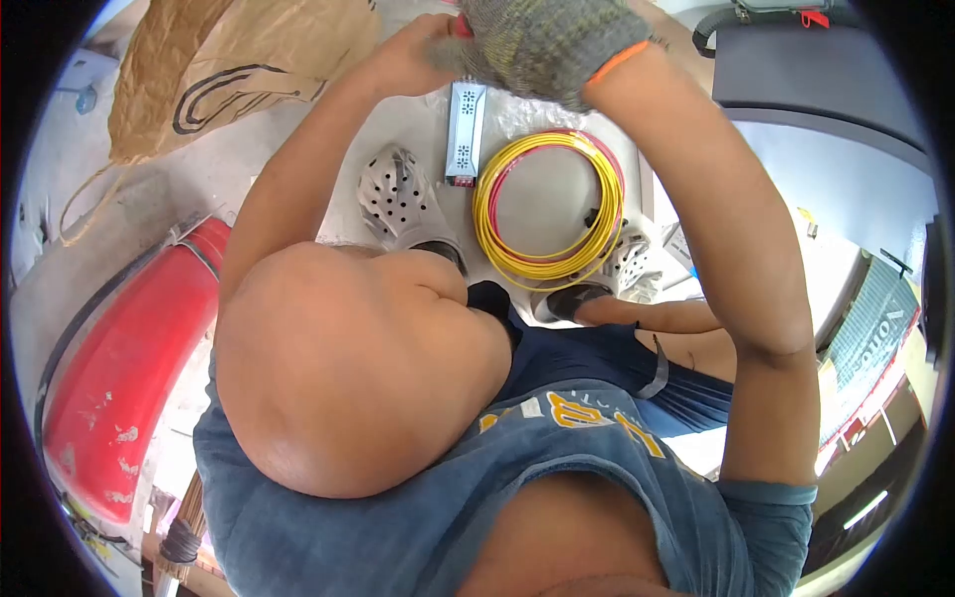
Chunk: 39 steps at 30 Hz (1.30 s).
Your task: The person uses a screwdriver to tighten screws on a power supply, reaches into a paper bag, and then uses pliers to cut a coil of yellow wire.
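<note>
My left hand (413,58) looks bare and is raised at the top of the head view, its fingers closed by a small red thing (462,26). Against it rests my right hand (552,45), in a grey knitted glove with an orange cuff. Its fingers are bent and partly hidden, and the top edge cuts it off. What the two hands grip between them is blurred. Just below them, a silver metal power supply box (465,129) lies on the floor. Beside it is a coil of yellow and red cable (484,209).
A brown paper bag (239,70) stands at the upper left, above a red curved fender (134,373). White clogs (393,194) are on my feet near the coil. Clear plastic wrap (527,114) lies behind the coil. A dark grey case (806,75) is at the upper right.
</note>
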### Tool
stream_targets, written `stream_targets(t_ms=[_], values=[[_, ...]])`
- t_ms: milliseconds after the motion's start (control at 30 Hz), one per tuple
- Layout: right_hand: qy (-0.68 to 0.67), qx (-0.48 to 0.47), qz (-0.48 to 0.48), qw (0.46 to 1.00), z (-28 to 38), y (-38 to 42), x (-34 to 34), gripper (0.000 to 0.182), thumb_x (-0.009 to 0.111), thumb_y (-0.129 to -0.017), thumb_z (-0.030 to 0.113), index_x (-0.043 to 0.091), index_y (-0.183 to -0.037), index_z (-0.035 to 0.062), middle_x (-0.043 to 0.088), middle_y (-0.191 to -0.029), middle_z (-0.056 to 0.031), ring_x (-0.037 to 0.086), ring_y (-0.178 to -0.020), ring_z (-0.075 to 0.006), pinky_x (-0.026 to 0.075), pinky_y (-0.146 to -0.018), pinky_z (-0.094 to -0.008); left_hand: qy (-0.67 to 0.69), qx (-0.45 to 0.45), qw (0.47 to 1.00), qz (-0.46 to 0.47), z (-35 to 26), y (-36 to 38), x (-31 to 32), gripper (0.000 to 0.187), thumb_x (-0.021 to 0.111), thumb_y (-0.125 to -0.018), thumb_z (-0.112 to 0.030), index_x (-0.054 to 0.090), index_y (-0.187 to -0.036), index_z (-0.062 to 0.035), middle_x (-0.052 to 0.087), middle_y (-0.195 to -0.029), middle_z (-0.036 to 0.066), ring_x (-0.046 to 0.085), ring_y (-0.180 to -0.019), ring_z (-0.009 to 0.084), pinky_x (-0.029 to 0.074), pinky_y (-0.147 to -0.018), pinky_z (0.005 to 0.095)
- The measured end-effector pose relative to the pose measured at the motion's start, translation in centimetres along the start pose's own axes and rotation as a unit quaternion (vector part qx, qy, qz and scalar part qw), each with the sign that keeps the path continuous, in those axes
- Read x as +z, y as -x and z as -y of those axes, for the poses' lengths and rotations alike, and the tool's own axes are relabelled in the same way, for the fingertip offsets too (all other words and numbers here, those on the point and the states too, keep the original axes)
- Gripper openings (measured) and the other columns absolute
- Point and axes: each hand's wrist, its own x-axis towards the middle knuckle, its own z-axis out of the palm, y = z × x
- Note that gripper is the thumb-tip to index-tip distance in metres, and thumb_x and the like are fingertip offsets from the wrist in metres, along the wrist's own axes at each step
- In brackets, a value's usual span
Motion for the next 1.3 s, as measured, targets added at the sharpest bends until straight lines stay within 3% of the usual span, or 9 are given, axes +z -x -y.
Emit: stream_targets(t_ms=[167, 267, 467, 567, 800, 933, 1133, 1233, 1300], values=[[-0.058, -0.218, -0.009, 0.974, -1.6, -0.7, -0.8, 0.035, 0.057, -0.092, 0.032, 0.07, -0.106, 0.0033, 0.07, -0.101, -0.0257, 0.069, -0.096, -0.0386, 0.055, -0.082, -0.047, -0.081, 0.112, 0.99, 0.042, -1.7, -0.2, -1.3, 0.031, 0.07, -0.089, -0.027, 0.068, -0.113, -0.0078, 0.07, -0.093, 0.013, 0.067, -0.079, 0.0212, 0.054, -0.071, 0.0338], [-0.058, 0.02, 0.008, 0.998, 1.5, 0.6, -1.1, 0.026, 0.061, -0.089, 0.018, 0.068, -0.109, 0.0028, 0.069, -0.105, -0.0252, 0.068, -0.099, -0.0383, 0.054, -0.086, -0.0448, 0.04, 0.037, 0.998, -0.017, 0.3, 0.0, -0.2, 0.027, 0.065, -0.092, -0.027, 0.068, -0.11, -0.0067, 0.071, -0.089, 0.012, 0.067, -0.08, 0.0235, 0.053, -0.073, 0.036], [-0.032, -0.11, -0.205, 0.972, 2.3, 3.7, -1.1, 0.033, 0.056, -0.093, 0.032, 0.072, -0.105, 0.0053, 0.069, -0.108, -0.0244, 0.07, -0.096, -0.0376, 0.055, -0.085, -0.0447, -0.231, -0.071, 0.963, 0.118, -6.3, 0.4, -2.1, 0.031, 0.072, -0.09, -0.024, 0.066, -0.117, -0.009, 0.072, -0.098, 0.009, 0.067, -0.086, 0.0193, 0.054, -0.078, 0.0337], [0.001, -0.162, -0.043, 0.986, -0.4, 0.8, -0.6, 0.036, 0.057, -0.093, 0.035, 0.072, -0.108, 0.0058, 0.068, -0.107, -0.0246, 0.069, -0.098, -0.0382, 0.054, -0.086, -0.0461, -0.046, 0.142, 0.988, 0.045, -1.8, -0.3, -1.1, 0.036, 0.073, -0.089, -0.027, 0.065, -0.119, -0.0096, 0.071, -0.103, 0.009, 0.068, -0.089, 0.0216, 0.054, -0.081, 0.0347], [0.013, 0.019, -0.031, 0.999, -0.5, -0.2, 1.8, 0.029, 0.061, -0.096, 0.025, 0.067, -0.114, 0.0026, 0.071, -0.092, -0.0197, 0.07, -0.087, -0.0342, 0.055, -0.079, -0.0415, -0.04, 0.048, 0.994, 0.084, -1.7, 0.3, -1.3, 0.042, 0.073, -0.087, -0.021, 0.061, -0.126, -0.0087, 0.066, -0.12, 0.014, 0.066, -0.103, 0.0261, 0.052, -0.092, 0.0376], [-0.021, -0.258, -0.258, 0.931, -2.3, 0.8, 2.7, 0.032, 0.066, -0.087, 0.032, 0.066, -0.113, 0.014, 0.071, -0.103, -0.0176, 0.07, -0.091, -0.0348, 0.056, -0.078, -0.0453, -0.133, 0.222, 0.965, -0.04, -2.4, 0.4, -1.7, 0.038, 0.073, -0.081, -0.015, 0.065, -0.116, -0.0029, 0.069, -0.111, 0.015, 0.066, -0.101, 0.0306, 0.051, -0.092, 0.0382], [-0.067, -0.054, -0.045, 0.995, -0.9, 0.6, 1.1, 0.026, 0.062, -0.084, 0.027, 0.072, -0.1, 0.0085, 0.071, -0.099, -0.02, 0.07, -0.09, -0.0356, 0.056, -0.078, -0.0486, 0.031, 0.077, 0.996, 0.014, -2.2, 0.8, -1.0, 0.03, 0.072, -0.081, -0.011, 0.069, -0.11, -0.0022, 0.069, -0.11, 0.019, 0.066, -0.104, 0.0282, 0.05, -0.09, 0.0384], [-0.051, 0.014, -0.031, 0.998, -0.3, 1.5, -0.2, 0.034, 0.063, -0.084, 0.031, 0.07, -0.108, 0.0087, 0.071, -0.1, -0.0196, 0.07, -0.093, -0.0367, 0.056, -0.081, -0.0494, -0.094, 0.122, 0.97, -0.188, -3.7, 1.8, -0.7, 0.031, 0.071, -0.083, -0.011, 0.07, -0.113, -0.0055, 0.071, -0.094, 0.017, 0.069, -0.091, 0.0244, 0.051, -0.08, 0.0377], [-0.082, -0.022, -0.092, 0.992, -0.8, 1.4, 0.9, 0.033, 0.065, -0.089, 0.038, 0.069, -0.104, 0.0089, 0.07, -0.102, -0.0201, 0.069, -0.097, -0.0348, 0.054, -0.084, -0.0441, -0.006, 0.066, 0.998, -0.011, -4.7, 1.7, -1.6, 0.035, 0.071, -0.083, -0.013, 0.068, -0.117, -0.005, 0.071, -0.089, 0.018, 0.069, -0.083, 0.0242, 0.051, -0.077, 0.0367]])
